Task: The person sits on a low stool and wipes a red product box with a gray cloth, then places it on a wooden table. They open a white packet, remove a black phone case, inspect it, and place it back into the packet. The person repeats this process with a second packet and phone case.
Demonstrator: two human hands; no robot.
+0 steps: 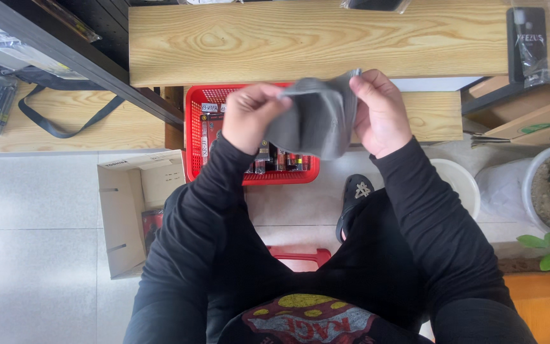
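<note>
A grey fabric piece [313,118] is pinched at its upper edge by the left hand [253,114] and the right hand [380,111]. It looks soft, light and limp, so it is best gripped at the edges.

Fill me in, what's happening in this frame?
A seated person holds a grey fabric pouch up in both bare hands: the left hand pinches its upper left edge, the right hand grips the right side. Below it sits a red plastic basket of small packaged items, under a wooden shelf. An open cardboard box stands on the tiled floor to the person's left.
</note>
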